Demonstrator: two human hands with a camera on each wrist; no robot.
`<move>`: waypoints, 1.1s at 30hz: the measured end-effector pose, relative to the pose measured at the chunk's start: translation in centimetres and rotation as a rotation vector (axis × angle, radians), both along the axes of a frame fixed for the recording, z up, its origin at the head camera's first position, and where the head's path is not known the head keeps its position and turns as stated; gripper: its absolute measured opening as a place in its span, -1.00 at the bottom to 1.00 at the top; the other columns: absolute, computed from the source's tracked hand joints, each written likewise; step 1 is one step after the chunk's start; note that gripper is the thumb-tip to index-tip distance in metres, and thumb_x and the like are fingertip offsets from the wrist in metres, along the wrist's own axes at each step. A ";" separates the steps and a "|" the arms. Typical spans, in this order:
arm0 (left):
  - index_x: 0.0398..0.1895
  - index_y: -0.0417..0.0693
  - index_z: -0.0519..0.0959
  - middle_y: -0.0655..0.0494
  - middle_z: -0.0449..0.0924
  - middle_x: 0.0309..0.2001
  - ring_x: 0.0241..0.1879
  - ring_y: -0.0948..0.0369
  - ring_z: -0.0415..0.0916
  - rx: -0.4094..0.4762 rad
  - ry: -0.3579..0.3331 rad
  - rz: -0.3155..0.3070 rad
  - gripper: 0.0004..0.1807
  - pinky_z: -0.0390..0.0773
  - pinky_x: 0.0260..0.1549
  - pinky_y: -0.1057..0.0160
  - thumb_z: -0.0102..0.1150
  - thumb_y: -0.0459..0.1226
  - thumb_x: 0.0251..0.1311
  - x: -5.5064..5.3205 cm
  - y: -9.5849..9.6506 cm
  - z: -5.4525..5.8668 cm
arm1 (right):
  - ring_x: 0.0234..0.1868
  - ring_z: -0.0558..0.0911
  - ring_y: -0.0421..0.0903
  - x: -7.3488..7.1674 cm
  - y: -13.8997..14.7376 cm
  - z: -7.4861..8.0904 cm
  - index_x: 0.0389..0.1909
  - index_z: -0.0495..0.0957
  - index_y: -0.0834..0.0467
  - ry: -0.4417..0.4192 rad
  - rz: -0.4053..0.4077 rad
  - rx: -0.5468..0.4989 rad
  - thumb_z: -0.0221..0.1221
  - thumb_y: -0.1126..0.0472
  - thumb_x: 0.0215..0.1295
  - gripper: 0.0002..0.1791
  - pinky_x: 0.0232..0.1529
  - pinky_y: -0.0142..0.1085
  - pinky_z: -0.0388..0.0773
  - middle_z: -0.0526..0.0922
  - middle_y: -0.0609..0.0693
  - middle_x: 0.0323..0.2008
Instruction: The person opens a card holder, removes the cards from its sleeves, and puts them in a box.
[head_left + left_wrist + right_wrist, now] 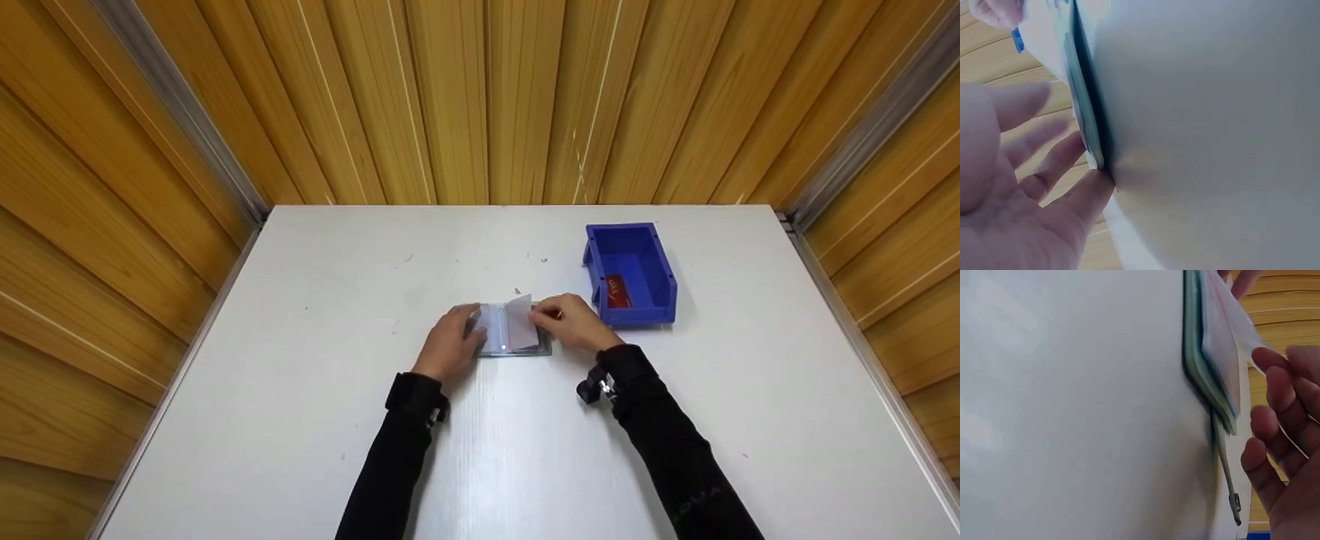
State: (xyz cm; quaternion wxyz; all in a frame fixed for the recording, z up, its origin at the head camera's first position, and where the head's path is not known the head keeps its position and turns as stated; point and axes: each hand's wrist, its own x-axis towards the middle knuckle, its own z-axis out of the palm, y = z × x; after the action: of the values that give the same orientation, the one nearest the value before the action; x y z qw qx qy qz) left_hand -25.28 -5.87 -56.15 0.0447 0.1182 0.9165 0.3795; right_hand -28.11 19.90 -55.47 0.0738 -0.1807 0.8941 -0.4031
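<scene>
A small card holder [493, 346] with a green cover lies opened on the white table, its translucent plastic sleeves showing. My left hand [450, 345] is at its left side; in the left wrist view the fingertips [1095, 188] touch the holder's edge, with the thumb lifted apart. Between thumb and index finger, my right hand [574, 321] pinches one plastic sleeve [519, 324], which stands raised from the others. A thin strap with a metal snap [1234, 502] sticks out from the holder in the right wrist view.
A blue plastic bin [646, 315] stands just beyond my right hand, with a red card [618, 291] inside. The white tabletop [315, 420] extends around both arms. Wood-patterned panels [450, 105] rise behind the table and on both sides.
</scene>
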 end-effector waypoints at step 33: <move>0.46 -0.24 0.40 -0.12 0.26 0.56 0.58 -0.03 0.16 -0.129 -0.044 -0.065 -0.48 0.17 0.54 0.02 0.13 -0.32 0.49 -0.2 -0.7 0.2 | -0.27 0.42 -0.08 0.5 0.9 0.2 0.53 0.34 0.13 -0.110 0.045 0.269 0.52 -0.04 0.15 -0.04 -0.22 -0.24 0.33 0.49 0.03 -0.32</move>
State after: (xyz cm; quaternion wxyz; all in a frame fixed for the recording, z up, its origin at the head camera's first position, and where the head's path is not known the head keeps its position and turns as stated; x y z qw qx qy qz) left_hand -25.46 -6.54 -55.96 0.0844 0.1362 0.9336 0.3204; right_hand -27.63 20.83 -55.28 0.1555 -0.1668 0.9303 -0.2873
